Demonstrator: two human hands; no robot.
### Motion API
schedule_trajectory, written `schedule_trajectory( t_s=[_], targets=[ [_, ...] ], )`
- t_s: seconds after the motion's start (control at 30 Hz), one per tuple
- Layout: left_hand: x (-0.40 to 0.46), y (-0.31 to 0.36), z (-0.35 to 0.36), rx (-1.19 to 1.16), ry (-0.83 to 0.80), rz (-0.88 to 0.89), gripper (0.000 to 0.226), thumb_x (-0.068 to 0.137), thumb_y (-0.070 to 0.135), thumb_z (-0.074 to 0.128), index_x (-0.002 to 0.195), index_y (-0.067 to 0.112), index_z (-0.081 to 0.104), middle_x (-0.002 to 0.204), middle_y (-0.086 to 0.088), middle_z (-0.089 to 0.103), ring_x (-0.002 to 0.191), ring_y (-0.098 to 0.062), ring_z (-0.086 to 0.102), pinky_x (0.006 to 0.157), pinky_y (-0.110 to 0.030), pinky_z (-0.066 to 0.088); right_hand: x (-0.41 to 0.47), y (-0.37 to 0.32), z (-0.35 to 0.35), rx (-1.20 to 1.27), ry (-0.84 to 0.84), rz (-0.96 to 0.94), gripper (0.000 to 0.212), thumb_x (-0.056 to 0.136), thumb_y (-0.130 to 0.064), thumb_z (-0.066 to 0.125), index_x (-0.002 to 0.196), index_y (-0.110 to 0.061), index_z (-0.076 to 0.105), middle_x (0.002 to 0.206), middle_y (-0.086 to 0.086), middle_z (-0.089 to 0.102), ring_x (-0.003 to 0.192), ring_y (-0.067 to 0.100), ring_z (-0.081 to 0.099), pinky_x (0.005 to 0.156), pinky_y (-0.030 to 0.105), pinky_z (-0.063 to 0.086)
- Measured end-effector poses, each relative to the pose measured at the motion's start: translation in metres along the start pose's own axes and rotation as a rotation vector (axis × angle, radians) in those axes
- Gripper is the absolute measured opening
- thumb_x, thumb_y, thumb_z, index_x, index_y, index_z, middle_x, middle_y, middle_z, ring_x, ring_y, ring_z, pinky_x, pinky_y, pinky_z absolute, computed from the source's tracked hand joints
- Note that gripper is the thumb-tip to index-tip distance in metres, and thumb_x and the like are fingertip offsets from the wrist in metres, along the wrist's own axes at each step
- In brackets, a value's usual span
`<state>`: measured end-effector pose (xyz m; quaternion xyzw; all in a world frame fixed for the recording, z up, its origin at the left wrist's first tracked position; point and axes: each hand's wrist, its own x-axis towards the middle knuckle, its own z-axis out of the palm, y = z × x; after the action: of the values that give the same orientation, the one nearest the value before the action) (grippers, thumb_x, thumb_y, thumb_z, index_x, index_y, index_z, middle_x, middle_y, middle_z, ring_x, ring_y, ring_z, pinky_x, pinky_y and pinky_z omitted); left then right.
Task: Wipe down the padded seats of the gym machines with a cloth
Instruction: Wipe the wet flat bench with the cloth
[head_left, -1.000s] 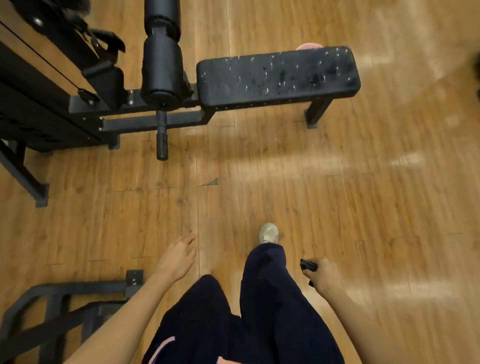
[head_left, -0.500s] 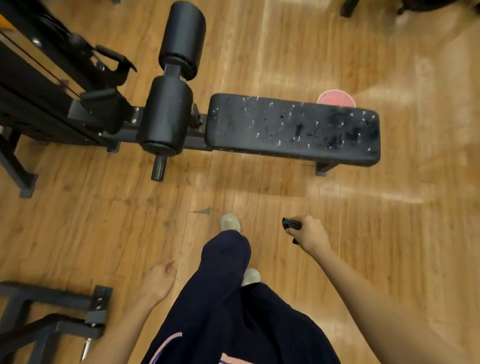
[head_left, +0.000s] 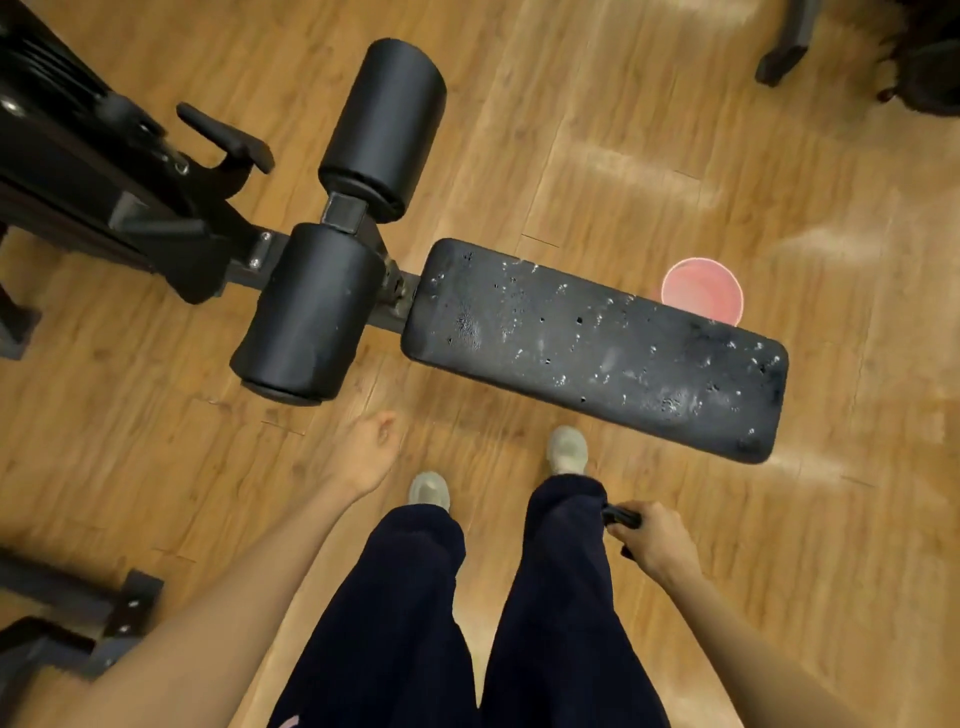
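I stand at the near edge of the padded seat (head_left: 592, 345), which lies just ahead of my feet and is speckled with droplets, not yet wiped. My right hand (head_left: 649, 540) grips a small dark object (head_left: 621, 517); I cannot tell whether it is the cloth. My left hand (head_left: 366, 452) hangs loosely curled, holding nothing. Step in hand: approach. Next move, in my judgement: bring a hand down onto the seat.

Warm indoor light, wide-angle view, slightly soft.
Pale glare streaks cross the wooden floor (head_left: 649, 171) at far right; the left hand (head_left: 366, 452) is motion-blurred; edges bend outward, corners darken.
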<state>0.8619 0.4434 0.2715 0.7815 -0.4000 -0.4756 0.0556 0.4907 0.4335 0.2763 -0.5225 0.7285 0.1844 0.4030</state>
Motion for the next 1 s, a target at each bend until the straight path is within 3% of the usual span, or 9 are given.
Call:
schedule_trajectory(
  t_s=[0.2, 0.33, 0.43, 0.53, 0.63, 0.7, 0.8, 0.9, 1.0],
  targets=[
    [0.021, 0.039, 0.041, -0.137, 0.077, -0.146, 0.04, 0.105, 0.019, 0.042, 0.142, 0.007, 0.051, 0.141, -0.01, 0.056, 0.127, -0.026, 0.054, 0.107, -0.034, 0.041, 0.087, -0.033, -0.057, -0.146, -0.086, -0.19, 0.018, 0.088, -0.023, 0.069, 0.105, -0.022, 0.072, 0.083, -0.002, 0.07, 0.07, 0.016, 0.069, 0.068, 0.04, 0.061],
    [0.021, 0.06, 0.09, -0.256, 0.129, -0.269, 0.034, 0.103, 0.012, 0.042, 0.131, 0.009, 0.06, 0.13, -0.011, 0.063, 0.114, -0.026, 0.059, 0.092, -0.029, 0.043, 0.138, -0.079, -0.099, -0.236, -0.152, -0.389, 0.004, 0.086, -0.019, 0.069, 0.087, -0.022, 0.072, 0.074, 0.0, 0.067, 0.068, 0.021, 0.066, 0.067, 0.036, 0.057],
    [0.024, 0.078, 0.126, -0.375, 0.154, -0.374, 0.033, 0.103, 0.013, 0.044, 0.131, 0.006, 0.06, 0.133, -0.011, 0.062, 0.119, -0.023, 0.058, 0.092, -0.024, 0.039, 0.172, -0.115, -0.121, -0.274, -0.199, -0.535, 0.01, 0.085, -0.01, 0.069, 0.076, -0.006, 0.065, 0.063, 0.003, 0.058, 0.062, 0.024, 0.057, 0.058, 0.032, 0.045],
    [0.036, 0.089, 0.15, -0.478, 0.208, -0.439, 0.039, 0.103, 0.012, 0.043, 0.14, 0.006, 0.054, 0.143, -0.01, 0.055, 0.13, -0.022, 0.053, 0.105, -0.025, 0.036, 0.199, -0.148, -0.131, -0.256, -0.234, -0.657, 0.001, 0.086, -0.008, 0.071, 0.086, -0.006, 0.071, 0.07, 0.005, 0.063, 0.065, 0.025, 0.063, 0.063, 0.037, 0.054],
    [0.056, 0.092, 0.16, -0.531, 0.26, -0.471, 0.038, 0.103, 0.012, 0.044, 0.139, 0.008, 0.054, 0.142, -0.009, 0.054, 0.13, -0.02, 0.052, 0.106, -0.024, 0.036, 0.218, -0.183, -0.133, -0.241, -0.243, -0.753, 0.012, 0.089, -0.011, 0.07, 0.101, -0.011, 0.073, 0.084, 0.006, 0.068, 0.074, 0.019, 0.063, 0.064, 0.022, 0.05],
    [0.076, 0.091, 0.162, -0.541, 0.297, -0.457, 0.037, 0.103, 0.014, 0.046, 0.139, 0.01, 0.055, 0.142, -0.007, 0.054, 0.13, -0.019, 0.052, 0.105, -0.022, 0.035, 0.23, -0.204, -0.129, -0.225, -0.228, -0.806, 0.021, 0.09, -0.013, 0.071, 0.111, -0.01, 0.071, 0.095, 0.004, 0.07, 0.087, 0.019, 0.064, 0.073, 0.021, 0.048],
    [0.112, 0.087, 0.16, -0.54, 0.363, -0.406, 0.036, 0.103, 0.017, 0.046, 0.138, 0.013, 0.054, 0.144, -0.003, 0.052, 0.135, -0.019, 0.047, 0.113, -0.031, 0.035, 0.252, -0.23, -0.113, -0.229, -0.222, -0.866, 0.032, 0.091, -0.014, 0.07, 0.122, -0.01, 0.067, 0.113, -0.003, 0.065, 0.106, 0.014, 0.06, 0.087, 0.014, 0.041],
    [0.154, 0.088, 0.154, -0.508, 0.456, -0.344, 0.038, 0.103, 0.016, 0.045, 0.141, 0.013, 0.052, 0.146, -0.001, 0.047, 0.131, -0.011, 0.045, 0.107, -0.018, 0.028, 0.28, -0.246, -0.094, -0.361, -0.193, -0.971, 0.041, 0.093, -0.018, 0.068, 0.133, -0.015, 0.061, 0.139, -0.001, 0.056, 0.129, 0.017, 0.048, 0.107, 0.021, 0.034],
    [0.195, 0.091, 0.148, -0.476, 0.567, -0.279, 0.044, 0.103, 0.017, 0.045, 0.147, 0.014, 0.045, 0.153, 0.002, 0.037, 0.139, -0.01, 0.038, 0.109, -0.014, 0.02, 0.303, -0.256, -0.079, -0.402, -0.162, -1.119, 0.042, 0.093, -0.017, 0.066, 0.135, -0.013, 0.06, 0.142, 0.001, 0.054, 0.135, 0.018, 0.043, 0.113, 0.022, 0.026]
  ],
)
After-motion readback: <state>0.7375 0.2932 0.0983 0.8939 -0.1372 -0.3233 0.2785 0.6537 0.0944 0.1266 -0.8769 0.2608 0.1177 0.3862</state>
